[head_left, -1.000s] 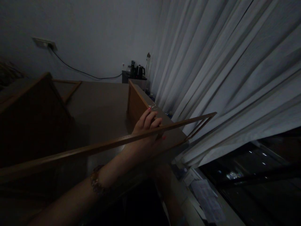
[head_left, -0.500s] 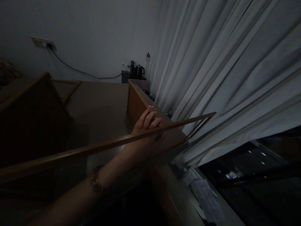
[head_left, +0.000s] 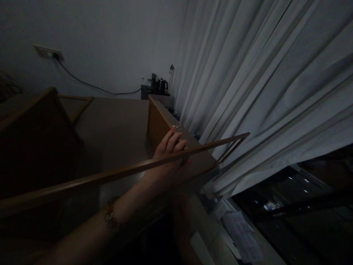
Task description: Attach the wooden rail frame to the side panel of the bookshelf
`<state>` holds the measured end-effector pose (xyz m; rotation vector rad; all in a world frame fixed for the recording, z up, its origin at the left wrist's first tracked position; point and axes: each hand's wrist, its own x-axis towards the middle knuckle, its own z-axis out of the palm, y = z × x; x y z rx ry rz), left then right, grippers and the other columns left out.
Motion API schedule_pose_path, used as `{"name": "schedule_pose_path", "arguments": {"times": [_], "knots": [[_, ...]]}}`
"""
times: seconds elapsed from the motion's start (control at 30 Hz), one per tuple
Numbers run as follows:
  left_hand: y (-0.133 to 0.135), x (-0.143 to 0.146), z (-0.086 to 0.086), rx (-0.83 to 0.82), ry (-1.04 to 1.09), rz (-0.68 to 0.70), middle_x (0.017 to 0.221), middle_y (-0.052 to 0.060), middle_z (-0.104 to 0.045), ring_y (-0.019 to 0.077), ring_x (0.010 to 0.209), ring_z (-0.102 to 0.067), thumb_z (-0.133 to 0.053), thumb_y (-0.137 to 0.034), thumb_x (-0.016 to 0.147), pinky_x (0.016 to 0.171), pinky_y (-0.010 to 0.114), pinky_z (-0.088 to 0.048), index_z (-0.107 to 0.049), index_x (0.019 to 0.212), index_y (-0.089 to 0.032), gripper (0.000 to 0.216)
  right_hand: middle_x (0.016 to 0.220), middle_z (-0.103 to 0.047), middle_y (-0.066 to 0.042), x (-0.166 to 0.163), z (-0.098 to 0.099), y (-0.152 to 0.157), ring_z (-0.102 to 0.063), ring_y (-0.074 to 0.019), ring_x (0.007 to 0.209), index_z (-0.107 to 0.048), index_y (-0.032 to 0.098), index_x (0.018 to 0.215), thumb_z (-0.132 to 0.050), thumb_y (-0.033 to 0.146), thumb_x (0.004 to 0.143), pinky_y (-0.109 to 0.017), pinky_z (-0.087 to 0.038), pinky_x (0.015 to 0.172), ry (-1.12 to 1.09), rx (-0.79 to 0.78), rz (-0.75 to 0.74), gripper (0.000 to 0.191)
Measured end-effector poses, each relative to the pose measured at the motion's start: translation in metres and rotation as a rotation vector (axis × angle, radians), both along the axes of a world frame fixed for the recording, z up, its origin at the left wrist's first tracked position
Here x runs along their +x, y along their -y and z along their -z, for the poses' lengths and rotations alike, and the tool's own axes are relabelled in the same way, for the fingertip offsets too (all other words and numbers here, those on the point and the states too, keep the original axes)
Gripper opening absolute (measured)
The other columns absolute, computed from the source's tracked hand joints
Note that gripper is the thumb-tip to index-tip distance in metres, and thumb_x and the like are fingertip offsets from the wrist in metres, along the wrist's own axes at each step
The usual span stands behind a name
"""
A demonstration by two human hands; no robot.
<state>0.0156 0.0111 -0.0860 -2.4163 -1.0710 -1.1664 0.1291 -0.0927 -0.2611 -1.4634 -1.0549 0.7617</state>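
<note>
My left hand (head_left: 169, 152) reaches forward from the lower left, a bracelet on its wrist. Its fingers curl over a thin wooden rail (head_left: 110, 176) and the thumb presses from below, so the hand is closed on the rail. This rail runs diagonally from the left edge to a corner (head_left: 246, 135) by the curtain. It belongs to a brown wooden furniture piece (head_left: 116, 129) with upright side panels (head_left: 158, 123). Below the rail rises a dim forearm (head_left: 183, 221), probably my right. Its hand is hidden under the wood.
A pale pleated curtain (head_left: 261, 92) fills the right side. A kettle and small items (head_left: 158, 85) stand on a dark stand in the far corner. A cable (head_left: 91, 86) runs along the wall from a socket. Papers (head_left: 239, 232) lie low on the right.
The view has shifted slightly down and left. My left hand keeps the same grip on the rail.
</note>
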Motion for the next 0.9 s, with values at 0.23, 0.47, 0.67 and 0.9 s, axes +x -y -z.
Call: {"name": "schedule_pose_path", "arguments": {"times": [0.23, 0.47, 0.67, 0.9], "knots": [[0.001, 0.0, 0.0, 0.004, 0.008, 0.009, 0.134, 0.015, -0.046, 0.0332, 0.14, -0.027, -0.054, -0.039, 0.088, 0.115, 0.049, -0.039, -0.047, 0.121, -0.01, 0.046, 0.079, -0.071, -0.003, 0.0, 0.008, 0.004, -0.065, -0.0158, 0.07, -0.069, 0.021, 0.082, -0.053, 0.046, 0.088, -0.022, -0.05, 0.062, 0.033, -0.043, -0.076, 0.031], [0.002, 0.0, -0.003, 0.007, 0.029, 0.017, 0.133, 0.015, -0.047, 0.0329, 0.14, -0.029, -0.056, -0.039, 0.087, 0.113, 0.05, -0.042, -0.046, 0.121, -0.011, 0.046, 0.099, -0.073, -0.004, 0.015, 0.02, 0.001, -0.069, -0.0173, 0.09, -0.069, 0.026, 0.111, -0.058, 0.033, 0.089, -0.026, -0.055, 0.079, 0.233, 0.171, -0.279, 0.026], [0.002, 0.001, -0.002, 0.017, 0.045, 0.015, 0.134, 0.017, -0.045, 0.0335, 0.14, -0.028, -0.057, -0.039, 0.086, 0.113, 0.049, -0.042, -0.047, 0.121, -0.009, 0.047, 0.097, -0.07, -0.004, 0.033, 0.016, -0.006, -0.066, -0.0168, 0.089, -0.053, 0.032, 0.134, -0.048, 0.027, 0.094, -0.029, -0.055, 0.079, 0.629, 0.38, -0.384, 0.04], [0.001, 0.001, -0.002, -0.006, 0.041, 0.01, 0.136, 0.018, -0.043, 0.0342, 0.14, -0.026, -0.057, -0.037, 0.086, 0.113, 0.05, -0.041, -0.046, 0.121, -0.008, 0.047, 0.087, -0.066, -0.004, 0.032, 0.011, -0.009, -0.061, -0.0171, 0.082, -0.067, 0.031, 0.114, -0.052, 0.028, 0.093, -0.029, -0.051, 0.071, 0.802, 0.446, -0.324, 0.026]]}}
